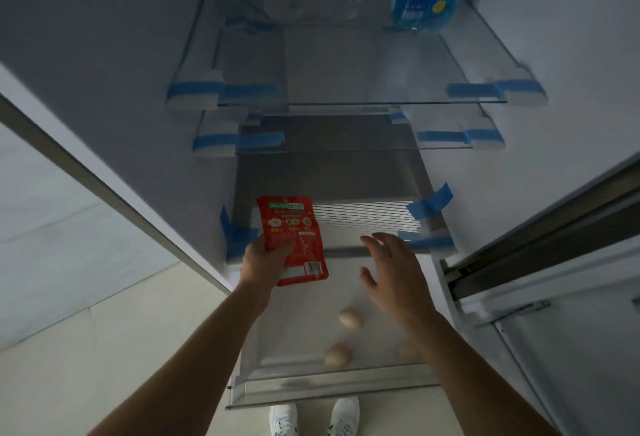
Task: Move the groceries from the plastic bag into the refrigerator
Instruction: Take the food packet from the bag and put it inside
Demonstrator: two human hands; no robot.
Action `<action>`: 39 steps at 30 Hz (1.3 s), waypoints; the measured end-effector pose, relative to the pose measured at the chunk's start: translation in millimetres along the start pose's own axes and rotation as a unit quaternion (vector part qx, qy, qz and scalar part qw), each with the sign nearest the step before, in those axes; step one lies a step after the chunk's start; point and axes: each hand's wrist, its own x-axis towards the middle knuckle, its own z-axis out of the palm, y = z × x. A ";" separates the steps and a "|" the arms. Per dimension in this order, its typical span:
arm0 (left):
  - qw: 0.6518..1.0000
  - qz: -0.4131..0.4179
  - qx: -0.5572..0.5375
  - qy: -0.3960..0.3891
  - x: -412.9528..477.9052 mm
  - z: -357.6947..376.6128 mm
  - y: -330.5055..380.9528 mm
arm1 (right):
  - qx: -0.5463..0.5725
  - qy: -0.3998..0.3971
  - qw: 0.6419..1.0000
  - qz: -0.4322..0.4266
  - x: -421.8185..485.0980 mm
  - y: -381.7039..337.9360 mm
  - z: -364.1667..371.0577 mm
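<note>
The light was dim, cool and bluish toward the far upper part and paler near the floor. A pale beige tiled floor (pixel 138 349) filled the near left, crossed by a thin grout line. Beyond it on the left rose a smooth pale bluish-white wall (pixel 52 210) with faint seams. The slanting grey-beige front edge (pixel 104 186) of the tall white refrigerator (pixel 104 37) cut across that wall. On the right its white door (pixel 571 349) stood open, and a dark grey seal (pixel 536 227) ran along the door's edge.
</note>
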 end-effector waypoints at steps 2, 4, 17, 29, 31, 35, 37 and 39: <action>1.000 -0.003 -0.004 -0.006 12.0 8.3 4.4 | -0.010 -0.025 1.000 0.010 3.6 1.3 3.7; 1.000 -0.005 -0.012 -0.019 21.4 14.9 6.1 | -0.016 -0.053 0.998 0.014 5.1 2.3 8.4; 0.756 0.355 0.548 -0.044 9.4 2.9 -22.6 | -0.041 -0.110 0.993 0.016 28.0 10.8 31.8; 0.656 0.314 0.681 -0.086 79.1 46.8 4.8 | -0.066 -0.090 0.994 0.016 21.8 15.1 42.5; 0.644 0.327 0.687 -0.079 89.6 54.5 11.4 | -0.064 -0.092 0.994 0.013 21.5 16.0 41.8; 0.646 0.333 0.682 -0.083 104.6 65.9 19.2 | -0.070 -0.096 0.993 0.007 21.1 16.0 40.2; 0.640 0.342 0.683 -0.082 109.9 66.7 17.3 | -0.067 -0.098 0.993 0.007 20.8 16.0 39.9; 0.633 0.351 0.685 -0.082 110.8 65.4 16.8 | -0.064 -0.098 0.993 0.009 21.2 16.2 39.8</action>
